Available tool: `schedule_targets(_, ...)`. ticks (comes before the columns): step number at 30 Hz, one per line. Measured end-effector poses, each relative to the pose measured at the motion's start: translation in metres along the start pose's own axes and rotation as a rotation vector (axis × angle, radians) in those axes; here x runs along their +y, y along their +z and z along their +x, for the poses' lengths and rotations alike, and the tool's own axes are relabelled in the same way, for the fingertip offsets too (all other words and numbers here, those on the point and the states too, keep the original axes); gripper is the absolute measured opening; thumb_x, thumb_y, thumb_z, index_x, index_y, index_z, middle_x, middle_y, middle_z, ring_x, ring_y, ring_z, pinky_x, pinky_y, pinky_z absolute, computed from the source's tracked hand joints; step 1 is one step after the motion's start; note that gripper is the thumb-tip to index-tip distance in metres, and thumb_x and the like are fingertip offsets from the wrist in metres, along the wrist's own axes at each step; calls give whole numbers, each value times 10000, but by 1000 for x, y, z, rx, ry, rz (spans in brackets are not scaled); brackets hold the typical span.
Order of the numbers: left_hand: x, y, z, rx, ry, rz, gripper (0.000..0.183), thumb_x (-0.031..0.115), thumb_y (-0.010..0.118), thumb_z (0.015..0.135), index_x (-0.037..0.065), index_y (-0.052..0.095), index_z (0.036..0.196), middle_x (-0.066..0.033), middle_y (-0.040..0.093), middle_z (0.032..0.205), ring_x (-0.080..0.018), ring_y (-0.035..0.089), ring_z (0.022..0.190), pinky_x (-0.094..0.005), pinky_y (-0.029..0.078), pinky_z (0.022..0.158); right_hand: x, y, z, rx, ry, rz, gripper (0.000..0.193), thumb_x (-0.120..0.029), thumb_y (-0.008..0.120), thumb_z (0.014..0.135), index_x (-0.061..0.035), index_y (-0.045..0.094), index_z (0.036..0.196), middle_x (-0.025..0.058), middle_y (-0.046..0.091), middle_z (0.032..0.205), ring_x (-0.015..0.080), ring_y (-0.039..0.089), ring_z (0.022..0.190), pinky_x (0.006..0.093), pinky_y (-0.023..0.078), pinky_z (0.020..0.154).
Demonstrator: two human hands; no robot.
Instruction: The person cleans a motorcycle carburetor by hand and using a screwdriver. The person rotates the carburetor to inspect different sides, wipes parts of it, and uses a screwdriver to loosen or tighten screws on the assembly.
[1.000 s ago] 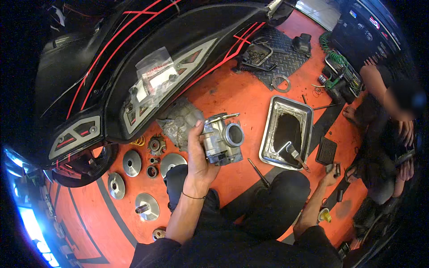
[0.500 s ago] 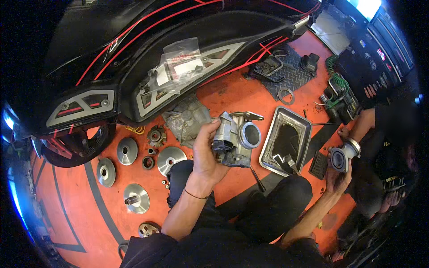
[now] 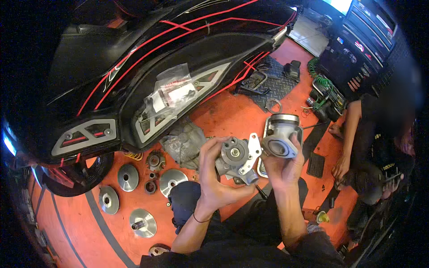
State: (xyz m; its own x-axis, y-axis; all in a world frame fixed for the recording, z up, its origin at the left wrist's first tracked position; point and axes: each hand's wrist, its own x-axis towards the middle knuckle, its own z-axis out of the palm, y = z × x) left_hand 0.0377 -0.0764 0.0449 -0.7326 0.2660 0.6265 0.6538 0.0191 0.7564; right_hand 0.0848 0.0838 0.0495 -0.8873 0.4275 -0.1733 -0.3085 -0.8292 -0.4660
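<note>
In my left hand (image 3: 211, 190) is a grey metal throttle body (image 3: 235, 153), gripped with the fingers behind it and the thumb along its lower side. Its round pulley end and a pale linkage plate (image 3: 254, 149) face up toward me. My right hand (image 3: 286, 172) grips an intake manifold (image 3: 284, 127), a short silver pipe with a banded round end at the top and a flange with an oval opening toward me. Both parts are held up side by side above my knees, close together; whether they touch is hard to tell. The manifold hides much of the metal tray (image 3: 267, 127) behind it.
A black scooter (image 3: 178, 49) with red stripes stands ahead, a plastic bag (image 3: 172, 91) on its footboard. Silver pulley discs (image 3: 144, 222) and small parts lie on the orange floor at left. Another person's hand (image 3: 342, 167) is at right, near a black pad (image 3: 316, 164).
My right hand has brought the manifold leftward, beside the throttle body. My left hand has turned the throttle body, so its linkage side shows instead of its round bore. The view has shifted.
</note>
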Motion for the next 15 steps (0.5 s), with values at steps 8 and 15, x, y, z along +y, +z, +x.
schedule_targets(8, -4, 21, -10, -137, 84, 87, 930, 128, 875, 457, 100, 418, 1267, -196, 406, 1301, -345, 429, 1217, -473, 376, 1005, 16, -11, 7, 83, 95, 105, 443, -380, 569, 889, 10, 553, 1099, 163, 658, 951, 314, 620, 992, 433, 471, 914)
schedule_targets(15, 7, 31, -8, -322, 15, 36, 990, 325, 926, 475, 90, 408, 1285, -196, 393, 1310, -348, 416, 1227, -473, 331, 1034, 11, -29, 7, 163, 46, 110, 396, -346, 582, 876, -15, 542, 1089, 187, 659, 945, 299, 655, 904, 420, 521, 843)
